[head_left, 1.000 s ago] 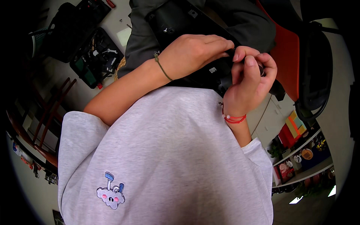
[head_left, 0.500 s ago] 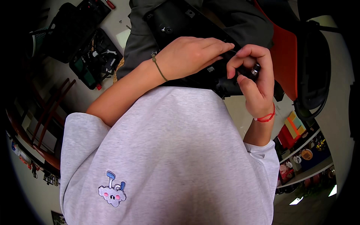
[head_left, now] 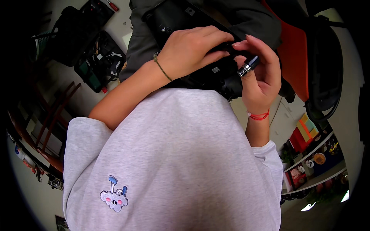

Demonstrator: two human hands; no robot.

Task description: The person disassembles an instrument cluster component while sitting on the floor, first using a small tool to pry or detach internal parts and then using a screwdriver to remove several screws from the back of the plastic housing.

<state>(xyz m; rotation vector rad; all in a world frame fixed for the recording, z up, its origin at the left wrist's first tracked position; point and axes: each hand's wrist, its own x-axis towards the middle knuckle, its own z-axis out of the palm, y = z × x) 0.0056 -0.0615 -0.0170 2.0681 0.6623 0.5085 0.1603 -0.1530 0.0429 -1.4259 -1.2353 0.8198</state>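
My right hand (head_left: 262, 73) holds a short black cylinder with a silver metal end (head_left: 248, 65), which slants across the thumb. The metal end points toward the lower left. My left hand (head_left: 196, 46) reaches over a large black plastic panel (head_left: 216, 79) on my lap. Its index finger and thumb are apart, with their tips close to my right fingertips. Against the dark background I cannot make out anything between them. Near the panel's far left part lie small light and round pieces (head_left: 166, 29).
An open black tool case (head_left: 101, 61) with tools inside lies on the floor at the left. A red screwdriver (head_left: 113, 5) lies beyond it. An orange and black chair (head_left: 295, 57) stands close at the right. Shelves (head_left: 320, 173) with colourful items are at the lower right.
My right hand has turned, so the cylinder now shows more fully and tilts down to the left. My left hand has shifted slightly up and left, its thumb and finger wider apart.
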